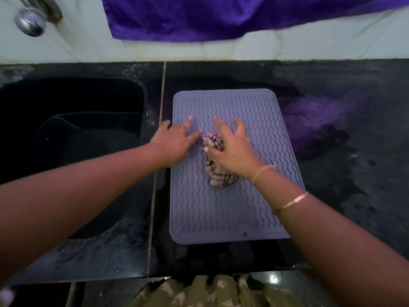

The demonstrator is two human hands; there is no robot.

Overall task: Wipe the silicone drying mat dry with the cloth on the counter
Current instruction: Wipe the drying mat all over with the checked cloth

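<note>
**Both hands on the mat, cloth under the right**

Lavender rectangular silicone drying mat [232, 165] with wavy ridges lies flat on the black stone tabletop [343, 173], just right of the dark sink [73, 134]. Crumpled white cloth with dark checks [215, 171] sits mid-mat. Right hand [230, 149] presses on the cloth, fingers spread apart, not clenched. Left hand [174, 140] rests flat on the mat's left edge, fingers splayed, holding nothing. Purple fabric [221, 16] hangs on the white wall behind.
</note>
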